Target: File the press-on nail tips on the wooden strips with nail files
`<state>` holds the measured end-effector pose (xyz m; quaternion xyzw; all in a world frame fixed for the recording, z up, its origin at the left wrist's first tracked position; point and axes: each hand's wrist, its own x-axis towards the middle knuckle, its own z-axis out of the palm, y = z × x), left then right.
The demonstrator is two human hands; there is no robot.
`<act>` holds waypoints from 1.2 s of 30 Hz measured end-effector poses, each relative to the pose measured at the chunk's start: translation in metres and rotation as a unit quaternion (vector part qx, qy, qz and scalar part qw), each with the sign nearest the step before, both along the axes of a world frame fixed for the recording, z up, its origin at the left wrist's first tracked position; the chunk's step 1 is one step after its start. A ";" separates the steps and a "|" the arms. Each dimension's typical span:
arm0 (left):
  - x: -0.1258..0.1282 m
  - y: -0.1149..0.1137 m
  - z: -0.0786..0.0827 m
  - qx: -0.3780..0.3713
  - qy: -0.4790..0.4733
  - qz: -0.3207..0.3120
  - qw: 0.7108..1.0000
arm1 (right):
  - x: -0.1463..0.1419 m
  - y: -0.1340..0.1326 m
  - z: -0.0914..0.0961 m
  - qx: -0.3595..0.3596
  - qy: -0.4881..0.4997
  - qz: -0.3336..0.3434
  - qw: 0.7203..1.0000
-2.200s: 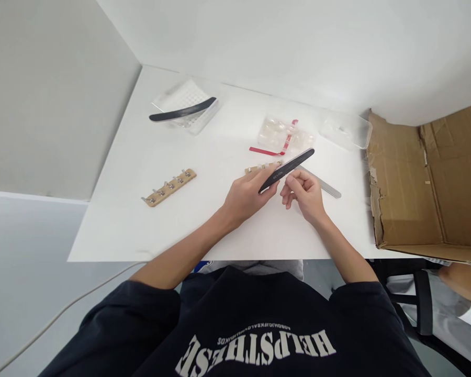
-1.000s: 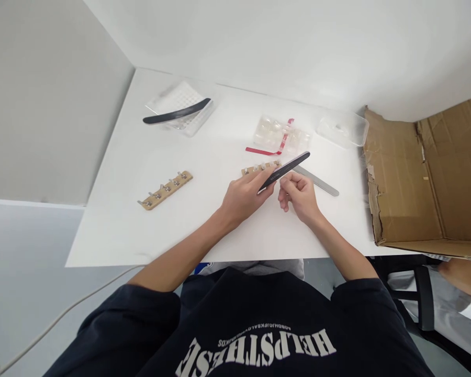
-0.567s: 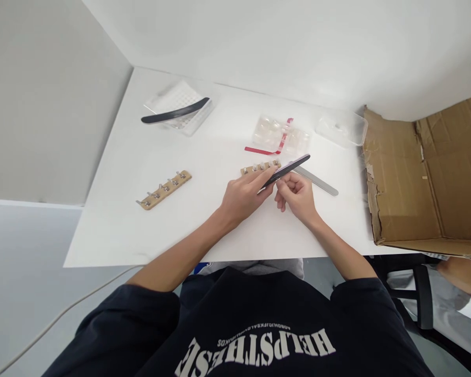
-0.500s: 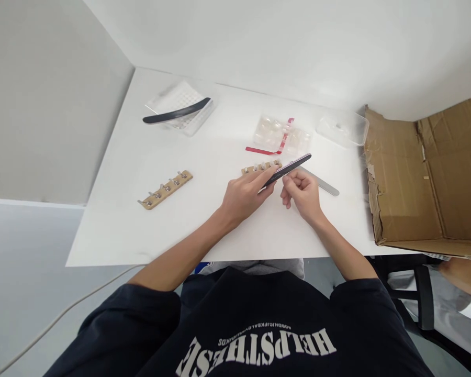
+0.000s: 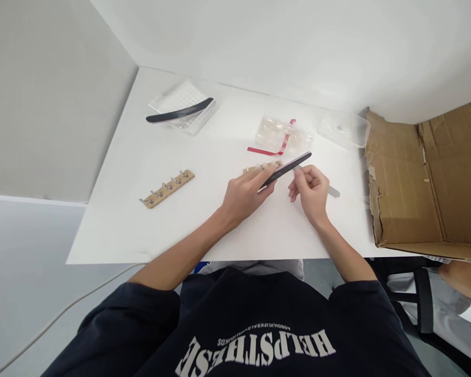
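My left hand [image 5: 246, 192] rests on the white table [image 5: 204, 220] with its fingers pressing down a tan strip [image 5: 261, 167] that carries several pale nail tips. My right hand [image 5: 311, 187] is closed in a pinch on a long black nail file [image 5: 288, 166]. The file slants up to the right across the strip's near end. A grey metal file [image 5: 333, 191] lies flat just behind my right hand, partly hidden by it.
A second tan strip with metal pins [image 5: 168, 188] lies to the left. A clear grid box with another black file [image 5: 181, 111] sits at the back left. A clear tray of nail tips with red tape [image 5: 283, 136], a clear tub [image 5: 344, 130] and a cardboard box [image 5: 427, 183] stand at the right.
My right hand has slid a little to the right along the black file, away from my left hand. The left hand and the strip have stayed put.
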<state>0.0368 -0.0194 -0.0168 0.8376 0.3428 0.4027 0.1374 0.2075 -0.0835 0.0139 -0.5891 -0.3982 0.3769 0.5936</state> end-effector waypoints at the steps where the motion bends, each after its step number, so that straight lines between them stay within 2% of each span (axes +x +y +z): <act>1: 0.000 0.000 0.004 -0.037 -0.019 -0.008 0.999 | -0.001 -0.002 0.001 0.025 -0.021 -0.037 0.999; 3: -0.001 0.000 0.013 -0.126 -0.073 -0.023 0.989 | -0.003 -0.005 0.001 0.058 -0.069 -0.061 0.994; 5: -0.001 0.002 0.020 -0.230 -0.140 -0.054 0.962 | -0.005 -0.009 -0.002 0.075 -0.118 -0.040 0.989; 8: -0.004 0.008 0.027 -0.382 -0.221 -0.140 0.886 | -0.008 -0.011 -0.007 0.098 -0.160 -0.010 0.982; 10: -0.006 0.010 0.030 -0.446 -0.251 -0.186 0.839 | -0.008 -0.010 -0.009 0.094 -0.160 0.008 0.983; 16: -0.007 0.009 0.038 -0.528 -0.293 -0.214 0.768 | -0.006 -0.008 -0.009 0.048 -0.097 0.063 0.992; 21: -0.006 0.009 0.041 -0.568 -0.319 -0.202 0.732 | -0.005 -0.006 -0.008 0.027 -0.052 0.109 0.992; 25: -0.006 0.010 0.041 -0.579 -0.328 -0.196 0.720 | -0.003 -0.004 -0.007 0.030 -0.026 0.113 0.993; 29: -0.007 0.010 0.039 -0.567 -0.328 -0.192 0.731 | -0.001 -0.003 -0.005 0.029 -0.021 0.108 0.993; 32: -0.006 0.010 0.037 -0.558 -0.312 -0.201 0.742 | -0.001 -0.002 -0.003 0.018 -0.012 0.138 0.990; 34: -0.006 0.010 0.037 -0.547 -0.290 -0.206 0.758 | 0.001 0.000 -0.003 0.004 -0.008 0.142 0.990; 36: -0.008 0.014 0.037 -0.506 -0.258 -0.180 0.803 | 0.004 0.003 -0.003 -0.010 -0.006 0.119 0.993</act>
